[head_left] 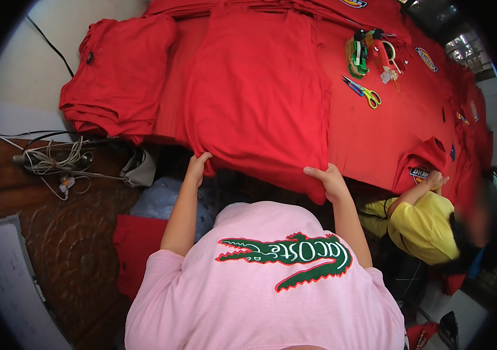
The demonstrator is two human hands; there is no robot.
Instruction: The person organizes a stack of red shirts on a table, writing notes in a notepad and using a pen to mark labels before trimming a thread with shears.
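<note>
Place: garment workshop
Table [356, 153]: red cloth pieces [260, 87], some with oval badges [427, 59]
Stack [121, 76]: layered red garments
Tools: scissors [371, 97] on table
Co-worker [426, 227]: yellow top [429, 221], hands [435, 179] on red piece [428, 154]

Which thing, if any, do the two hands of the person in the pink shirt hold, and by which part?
A red cloth, held by its near edge: the left hand near the left corner, the right hand near the right corner.

Red cloth [257, 99], pink shirt [248, 303]

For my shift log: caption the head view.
Left hand and right hand hold red fabric by its near edge; scissors to the right.
</note>
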